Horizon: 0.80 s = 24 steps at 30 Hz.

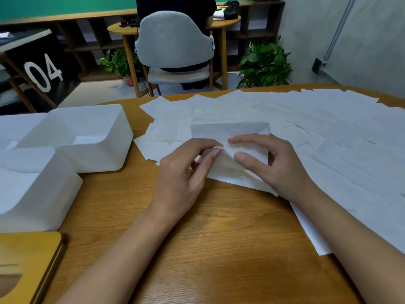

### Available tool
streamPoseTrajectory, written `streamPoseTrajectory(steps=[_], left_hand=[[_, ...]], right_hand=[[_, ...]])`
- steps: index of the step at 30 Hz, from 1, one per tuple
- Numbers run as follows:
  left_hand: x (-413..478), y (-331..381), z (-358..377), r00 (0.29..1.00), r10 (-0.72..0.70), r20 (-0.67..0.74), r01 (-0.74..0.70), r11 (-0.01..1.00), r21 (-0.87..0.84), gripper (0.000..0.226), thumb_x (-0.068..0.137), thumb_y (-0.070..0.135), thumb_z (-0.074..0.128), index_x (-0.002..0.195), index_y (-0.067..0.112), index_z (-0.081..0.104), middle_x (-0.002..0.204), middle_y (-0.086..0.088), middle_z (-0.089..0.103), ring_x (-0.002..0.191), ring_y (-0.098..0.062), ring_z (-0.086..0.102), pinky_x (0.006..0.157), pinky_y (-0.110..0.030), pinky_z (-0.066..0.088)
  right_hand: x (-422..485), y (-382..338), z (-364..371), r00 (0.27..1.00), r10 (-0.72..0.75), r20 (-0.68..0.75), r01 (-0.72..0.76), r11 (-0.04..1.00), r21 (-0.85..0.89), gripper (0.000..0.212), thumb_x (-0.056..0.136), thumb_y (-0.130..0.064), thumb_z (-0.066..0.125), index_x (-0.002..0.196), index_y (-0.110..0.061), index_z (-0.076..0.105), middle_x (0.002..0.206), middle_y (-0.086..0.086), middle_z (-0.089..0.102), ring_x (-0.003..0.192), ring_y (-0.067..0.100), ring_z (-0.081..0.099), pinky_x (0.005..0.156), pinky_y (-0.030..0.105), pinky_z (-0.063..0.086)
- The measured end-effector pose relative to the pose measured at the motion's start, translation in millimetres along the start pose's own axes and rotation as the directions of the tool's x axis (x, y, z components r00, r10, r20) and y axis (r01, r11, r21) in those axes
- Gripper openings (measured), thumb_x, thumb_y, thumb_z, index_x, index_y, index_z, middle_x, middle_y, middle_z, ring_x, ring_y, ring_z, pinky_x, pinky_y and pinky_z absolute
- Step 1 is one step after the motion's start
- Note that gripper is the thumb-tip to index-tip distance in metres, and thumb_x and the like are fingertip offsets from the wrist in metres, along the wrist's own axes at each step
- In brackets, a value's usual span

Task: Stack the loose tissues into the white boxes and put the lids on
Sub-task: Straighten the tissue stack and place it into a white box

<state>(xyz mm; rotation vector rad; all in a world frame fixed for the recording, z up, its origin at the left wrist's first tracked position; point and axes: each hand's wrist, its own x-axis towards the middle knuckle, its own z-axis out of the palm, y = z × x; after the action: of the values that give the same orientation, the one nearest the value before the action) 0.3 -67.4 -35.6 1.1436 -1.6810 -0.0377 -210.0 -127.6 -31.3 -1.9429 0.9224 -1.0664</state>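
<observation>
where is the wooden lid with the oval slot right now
In the head view, the wooden lid with the oval slot lies flat at the table's near left corner, just in front of the nearest white plastic box.

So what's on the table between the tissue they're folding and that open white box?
In the head view, a few loose tissues overlap there, then a bare strip of wooden table runs beside the open white box.

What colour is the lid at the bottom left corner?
Yellow-tan wood lid, seen in the head view.
</observation>
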Motion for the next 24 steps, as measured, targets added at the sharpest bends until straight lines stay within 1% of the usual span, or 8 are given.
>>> streamPoseTrajectory(steps=[4, 7, 9, 11, 14, 16, 20, 24], left_hand=[[-1.1, 1.0, -2.0, 0.997, 0.026, -0.077, -0.025, 1.000, 0.008, 0.013, 0.100, 0.013, 0.068, 0.108, 0.009, 0.078, 0.096, 0.005, 0.076, 0.085, -0.002, 0.066, 0.070, -0.017, 0.048], [0.0, 5.8, -4.6, 0.997, -0.022, -0.077, 0.019, 0.999, -0.048, 0.016, 0.100, 0.019, 0.071, 0.112, 0.011, 0.077, 0.090, 0.015, 0.070, 0.081, 0.004, 0.062, 0.074, -0.012, 0.044], [1.5, 9.8, -8.4, 0.989, -0.148, 0.009, 0.147, 0.979, -0.144, 0.028, 0.096, 0.030, 0.075, 0.122, 0.019, 0.071, 0.084, 0.016, 0.067, 0.080, -0.005, 0.064, 0.074, -0.017, 0.049], [2.6, 10.6, -12.3, 0.951, -0.278, 0.133, 0.301, 0.931, -0.205, 0.044, 0.090, 0.035, 0.081, 0.131, 0.029, 0.064, 0.085, 0.008, 0.070, 0.084, -0.015, 0.068, 0.077, -0.025, 0.053], [5.8, 7.2, -17.2, 0.898, -0.362, 0.251, 0.428, 0.851, -0.303, 0.057, 0.091, 0.017, 0.081, 0.139, 0.035, 0.054, 0.092, 0.000, 0.072, 0.081, -0.020, 0.069, 0.079, -0.031, 0.055], [9.1, 5.1, -22.7, 0.885, -0.398, 0.242, 0.463, 0.809, -0.361, 0.063, 0.093, 0.013, 0.080, 0.142, 0.038, 0.050, 0.097, -0.003, 0.073, 0.084, -0.031, 0.070, 0.077, -0.037, 0.056], [13.9, 2.0, -33.3, 0.887, -0.427, 0.179, 0.463, 0.822, -0.333, 0.068, 0.090, 0.018, 0.082, 0.145, 0.038, 0.048, 0.097, 0.000, 0.078, 0.102, -0.014, 0.074, 0.094, -0.045, 0.060], [14.3, 0.5, -33.0, 0.884, -0.429, 0.186, 0.465, 0.845, -0.265, 0.068, 0.089, 0.023, 0.084, 0.146, 0.038, 0.049, 0.096, 0.004, 0.078, 0.106, -0.011, 0.073, 0.104, -0.044, 0.055]], right_hand=[[-4.5, -2.8, 5.0, 0.999, 0.001, 0.047, -0.003, 0.999, 0.039, 0.044, 0.077, -0.057, 0.079, 0.113, -0.033, 0.078, 0.108, -0.015, 0.074, 0.104, 0.012, 0.070, 0.080, 0.019, 0.054], [-5.3, -4.2, 10.4, 0.999, -0.004, -0.046, 0.006, 0.998, 0.060, 0.022, 0.085, -0.039, 0.086, 0.103, -0.028, 0.081, 0.100, -0.015, 0.078, 0.094, 0.006, 0.073, 0.075, 0.019, 0.054], [-3.2, -7.4, 9.5, 0.993, 0.035, -0.112, -0.021, 0.992, 0.123, 0.007, 0.089, -0.023, 0.080, 0.095, -0.026, 0.081, 0.095, -0.014, 0.080, 0.089, 0.004, 0.075, 0.073, 0.018, 0.055], [-1.3, -8.3, 5.1, 0.986, 0.094, -0.138, -0.062, 0.973, 0.223, 0.007, 0.091, -0.016, 0.078, 0.093, -0.022, 0.080, 0.092, -0.008, 0.081, 0.087, 0.009, 0.076, 0.072, 0.020, 0.057], [0.9, -8.6, -1.8, 0.973, 0.170, -0.156, -0.107, 0.932, 0.345, 0.008, 0.088, -0.018, 0.078, 0.095, -0.016, 0.080, 0.095, 0.001, 0.081, 0.092, 0.018, 0.078, 0.079, 0.029, 0.060], [1.4, -8.8, -3.6, 0.973, 0.189, -0.130, -0.127, 0.915, 0.383, 0.018, 0.084, -0.023, 0.077, 0.100, -0.016, 0.080, 0.102, 0.002, 0.081, 0.099, 0.021, 0.077, 0.087, 0.033, 0.060], [-0.4, -9.8, -3.7, 0.975, 0.212, 0.058, -0.219, 0.906, 0.362, 0.030, 0.084, -0.031, 0.076, 0.109, -0.015, 0.080, 0.108, 0.004, 0.080, 0.102, 0.024, 0.077, 0.089, 0.036, 0.059], [-2.8, -10.9, 5.9, 0.965, 0.217, 0.146, -0.248, 0.935, 0.252, 0.031, 0.086, -0.038, 0.079, 0.111, -0.020, 0.078, 0.109, 0.002, 0.079, 0.101, 0.020, 0.075, 0.089, 0.038, 0.059]])
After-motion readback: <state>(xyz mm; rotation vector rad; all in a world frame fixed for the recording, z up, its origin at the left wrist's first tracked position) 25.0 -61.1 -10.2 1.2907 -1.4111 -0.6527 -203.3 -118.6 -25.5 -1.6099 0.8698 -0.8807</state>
